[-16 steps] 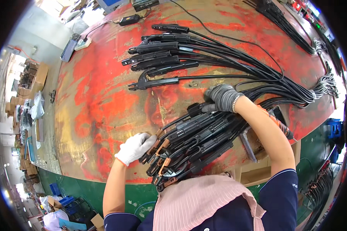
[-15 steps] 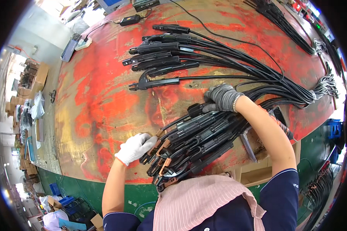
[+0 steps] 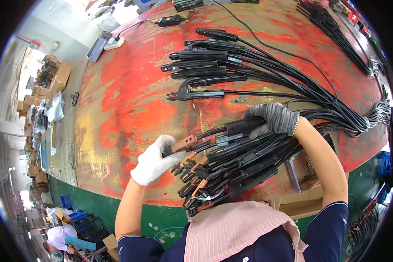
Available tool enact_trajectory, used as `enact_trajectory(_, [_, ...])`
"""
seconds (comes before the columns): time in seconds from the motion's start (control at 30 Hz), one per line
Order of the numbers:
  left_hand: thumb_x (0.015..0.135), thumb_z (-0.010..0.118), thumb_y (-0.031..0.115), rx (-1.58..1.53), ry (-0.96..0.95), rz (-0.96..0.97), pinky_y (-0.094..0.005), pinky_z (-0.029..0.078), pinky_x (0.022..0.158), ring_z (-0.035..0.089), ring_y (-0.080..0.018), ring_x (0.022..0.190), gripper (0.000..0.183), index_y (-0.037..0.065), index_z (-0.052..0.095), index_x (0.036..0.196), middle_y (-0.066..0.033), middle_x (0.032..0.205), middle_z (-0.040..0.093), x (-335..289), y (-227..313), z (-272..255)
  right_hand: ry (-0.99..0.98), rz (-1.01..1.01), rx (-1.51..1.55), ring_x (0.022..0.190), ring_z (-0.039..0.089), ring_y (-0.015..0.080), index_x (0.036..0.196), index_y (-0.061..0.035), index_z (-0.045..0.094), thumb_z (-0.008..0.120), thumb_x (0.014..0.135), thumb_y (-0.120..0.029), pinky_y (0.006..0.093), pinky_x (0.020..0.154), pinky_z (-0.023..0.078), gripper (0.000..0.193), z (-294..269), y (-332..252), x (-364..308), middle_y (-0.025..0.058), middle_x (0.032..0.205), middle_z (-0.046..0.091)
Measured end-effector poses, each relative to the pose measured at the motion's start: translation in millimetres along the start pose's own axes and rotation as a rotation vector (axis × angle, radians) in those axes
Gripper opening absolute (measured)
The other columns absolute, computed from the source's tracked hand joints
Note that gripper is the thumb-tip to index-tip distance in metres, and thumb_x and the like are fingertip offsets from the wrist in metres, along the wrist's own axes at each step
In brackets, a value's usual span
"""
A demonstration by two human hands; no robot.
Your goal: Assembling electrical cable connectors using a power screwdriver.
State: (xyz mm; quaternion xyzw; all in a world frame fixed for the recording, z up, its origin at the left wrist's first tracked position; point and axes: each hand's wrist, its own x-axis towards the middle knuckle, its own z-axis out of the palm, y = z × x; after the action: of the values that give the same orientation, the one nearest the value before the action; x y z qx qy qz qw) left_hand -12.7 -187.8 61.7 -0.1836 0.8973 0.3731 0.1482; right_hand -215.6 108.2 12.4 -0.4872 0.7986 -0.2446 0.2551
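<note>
Red paint, pretty scuffed up, covers most of the table [image 3: 122, 109], with tan showing through all over. Left hand [image 3: 155, 160] is in a white glove, and its grip is closed on a copper-coloured tip [image 3: 185, 143] that pokes out between thumb and fingers, aimed over toward the other hand. Right hand [image 3: 274, 119], in a stripy grey glove, has its grip wrapped around a black handle [image 3: 242, 126], fingers over the top and thumb below. Tip and handle are apart, roughly in line, with a dark length running between them. Both are at the far edge of a messy heap of black clamps [image 3: 244, 159], which has more copper bits sticking out at its left end, near the white glove.

Further back, a fan of black holders [image 3: 198, 54] lies with noses pointing left, and their cables [image 3: 332, 107] sweep off right to a bunch of silvery ends [image 3: 380, 114]. Near the right forearm there's a small tray [image 3: 294, 177]; can't really make out what's in it. Pink ribbed cloth [image 3: 240, 227] hangs over the person's navy shirt [image 3: 142, 249] at the bottom.
</note>
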Motion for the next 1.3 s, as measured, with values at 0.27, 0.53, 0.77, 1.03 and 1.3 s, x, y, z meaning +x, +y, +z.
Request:
enact_trajectory(0.27, [0.076, 0.077, 0.039, 0.704, 0.147, 0.459, -0.0347, 0.047, 0.045, 0.064, -0.0288, 0.053, 0.063, 0.009, 0.049, 0.124, -0.0096, 0.060, 0.060, -51.3, 43.5, -12.8, 0.101, -0.368, -0.109, 0.072, 0.066, 0.0291, 0.116, -0.0148, 0.064, 0.075, 0.072, -0.048, 0.0373, 0.063, 0.051, 0.056, -8.4, -77.6, 4.5, 0.0077, 0.085, 0.066])
enact_trajectory(0.53, [0.080, 0.072, 0.038, 0.777, -0.046, 0.322, -0.0380, 0.048, 0.045, 0.066, -0.0297, 0.056, 0.078, 0.007, 0.034, 0.141, -0.0096, 0.076, 0.068, -72.2, 58.5, 11.4, -0.087, -0.342, -0.452, 0.069, 0.067, 0.0277, 0.116, -0.0197, 0.058, 0.053, 0.087, -0.055, 0.0407, 0.054, 0.051, 0.047, 11.8, -124.4, 10.9, 0.0099, 0.082, 0.065])
enact_trajectory(0.77, [0.081, 0.063, 0.059, -1.137, -0.662, -0.030, -0.0316, 0.048, 0.063, 0.059, -0.0187, 0.076, 0.083, 0.005, 0.037, 0.139, -0.0126, 0.108, 0.061, -53.1, 7.1, 56.8, 0.081, -0.602, -0.379, 0.062, 0.065, 0.0250, 0.115, -0.0240, 0.060, 0.059, 0.083, -0.044, 0.0389, 0.050, 0.049, 0.038, 21.9, -101.8, 11.4, 0.0037, 0.076, 0.064])
enact_trajectory(1.03, [0.091, 0.053, 0.058, -1.538, -0.405, -0.404, -0.0160, 0.025, 0.033, 0.037, -0.0041, 0.043, 0.055, 0.003, 0.054, 0.099, -0.0007, 0.072, 0.049, -46.2, 49.2, 113.4, 0.523, 0.040, -0.214, 0.095, 0.063, 0.0297, 0.107, -0.0089, 0.067, 0.073, 0.072, -0.041, 0.0375, 0.084, 0.052, 0.047, -23.2, -56.9, -89.0, 0.0109, 0.102, 0.065])
enact_trajectory(1.3, [0.093, 0.053, 0.054, -1.555, -0.392, -0.528, -0.0198, 0.029, 0.037, 0.031, -0.0059, 0.039, 0.050, 0.008, 0.051, 0.077, 0.0038, 0.056, 0.038, -35.3, 87.0, 142.8, 0.109, 0.817, -0.064, 0.094, 0.063, 0.0340, 0.117, -0.0038, 0.054, 0.075, 0.074, -0.039, 0.0413, 0.079, 0.050, 0.059, 11.8, 30.9, -236.4, 0.0157, 0.101, 0.064])
